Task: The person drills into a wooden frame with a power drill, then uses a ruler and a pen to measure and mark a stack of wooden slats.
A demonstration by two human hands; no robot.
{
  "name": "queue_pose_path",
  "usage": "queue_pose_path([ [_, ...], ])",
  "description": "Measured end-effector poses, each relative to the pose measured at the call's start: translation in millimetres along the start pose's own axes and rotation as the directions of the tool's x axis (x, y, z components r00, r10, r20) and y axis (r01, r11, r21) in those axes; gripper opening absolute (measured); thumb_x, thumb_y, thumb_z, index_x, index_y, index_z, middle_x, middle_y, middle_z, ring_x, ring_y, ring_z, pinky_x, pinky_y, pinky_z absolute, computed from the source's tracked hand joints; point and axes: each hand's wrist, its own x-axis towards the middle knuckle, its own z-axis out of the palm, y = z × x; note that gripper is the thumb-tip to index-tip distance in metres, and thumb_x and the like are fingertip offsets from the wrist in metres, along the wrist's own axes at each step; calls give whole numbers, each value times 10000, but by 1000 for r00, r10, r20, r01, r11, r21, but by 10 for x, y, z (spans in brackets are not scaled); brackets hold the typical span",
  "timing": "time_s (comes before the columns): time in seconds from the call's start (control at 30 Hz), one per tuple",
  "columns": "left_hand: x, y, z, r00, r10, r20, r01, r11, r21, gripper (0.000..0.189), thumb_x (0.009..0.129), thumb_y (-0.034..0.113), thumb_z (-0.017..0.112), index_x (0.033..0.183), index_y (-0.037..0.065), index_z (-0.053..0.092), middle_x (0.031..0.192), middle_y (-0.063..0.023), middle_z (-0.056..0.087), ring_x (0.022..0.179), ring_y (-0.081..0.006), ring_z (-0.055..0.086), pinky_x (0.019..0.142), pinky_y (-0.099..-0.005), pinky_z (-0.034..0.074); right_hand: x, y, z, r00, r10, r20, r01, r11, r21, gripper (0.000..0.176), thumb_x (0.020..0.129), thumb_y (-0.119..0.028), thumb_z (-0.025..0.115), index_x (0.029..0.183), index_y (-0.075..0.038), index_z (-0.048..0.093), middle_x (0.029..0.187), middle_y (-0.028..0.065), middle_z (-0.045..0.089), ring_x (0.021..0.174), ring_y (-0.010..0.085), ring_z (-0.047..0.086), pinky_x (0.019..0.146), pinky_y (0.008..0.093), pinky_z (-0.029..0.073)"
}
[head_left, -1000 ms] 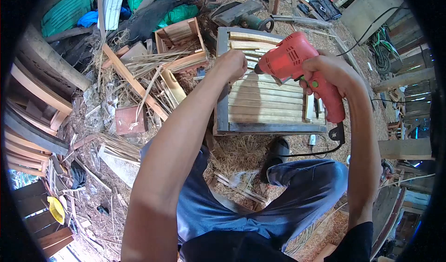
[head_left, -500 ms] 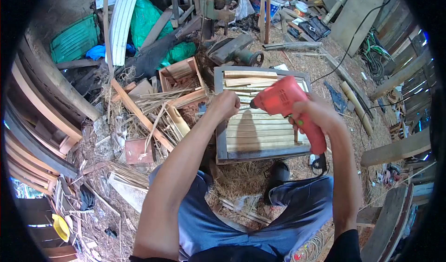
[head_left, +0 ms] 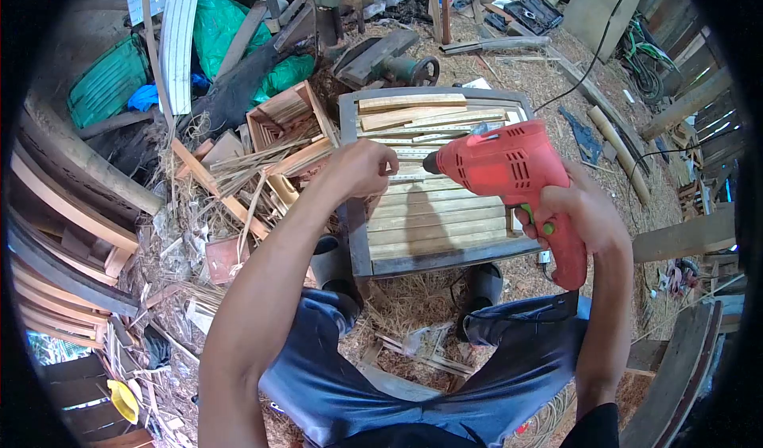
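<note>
Drill nose has moved a little way off the fist
Right hand [head_left: 580,217] stays tight around the red drill [head_left: 501,166]; left hand [head_left: 362,168] is curled shut just by its nose, above the wooden slat frame [head_left: 429,225]

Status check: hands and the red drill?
Right hand gripping red electric drill. Left hand fisted beside drill chuck, above slatted wooden panel. Nothing between them.
</note>
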Motion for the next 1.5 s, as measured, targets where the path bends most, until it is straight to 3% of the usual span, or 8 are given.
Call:
queue_pose_path([
  [0.3,-2,-30,108,979,185,-87,-186,983,1,217,726,144,753,924,61,724,881,-120,706,834,-290,675,755,-392,527,-15,15,29,1000,20,-14,-20,1000,23,364,608,-104,583,941,41,620,718,87,600,574,167,567,497,318,475],
  [0.57,-1,-71,122,983,152,-102,-163,980,-115,180,727,126,756,880,35,732,861,-134,698,788,-281,670,713,-378,526,-45,34,-18,997,64,33,-65,998,19,476,594,-61,556,1054,51,599,809,136,635,622,204,588,548,326,498],
  [0.67,-7,-87,124,985,139,-103,-153,978,-139,188,726,131,762,886,35,741,852,-131,700,766,-262,669,693,-368,525,-64,21,9,1000,28,15,-28,999,23,366,617,-109,575,949,42,608,706,78,587,578,168,567,486,323,472],
  [0.9,15,-85,108,991,115,-75,-125,982,-145,194,741,131,743,897,17,723,795,-124,687,712,-218,655,670,-351,520,-50,40,-44,999,33,28,-34,999,33,373,638,-86,578,986,43,610,736,86,606,601,175,586,502,325,487],
  [1.07,-45,24,-203,973,132,-191,-160,977,-141,207,762,153,748,913,15,713,806,-99,689,687,-179,639,664,-322,516,-57,98,-118,998,-61,-18,63,966,251,480,631,-58,543,1100,39,583,841,140,644,713,230,655,582,368,570],
  [1.2,-221,409,-582,980,-12,-196,-65,922,-382,242,789,199,795,924,25,693,828,-28,682,777,-97,626,713,-282,508,-57,107,-174,982,-149,-117,183,900,395,529,621,-63,522,1138,37,570,894,159,648,751,258,661,620,401,591],
  [1.27,-264,525,-621,981,-25,-191,-107,755,-647,249,795,157,804,960,25,673,870,-13,668,818,-93,622,746,-260,503,-54,112,-228,977,-180,-110,209,899,385,577,611,-93,520,1173,32,554,893,152,642,763,268,660,610,390,579],
  [1.5,-245,688,-640,976,50,-214,-200,605,-771,261,780,86,823,961,58,638,926,5,637,870,-88,609,796,-261,499,-74,124,-244,955,-196,-224,274,875,400,621,602,-131,517,1203,22,541,870,141,632,720,240,635,556,341,528],
])
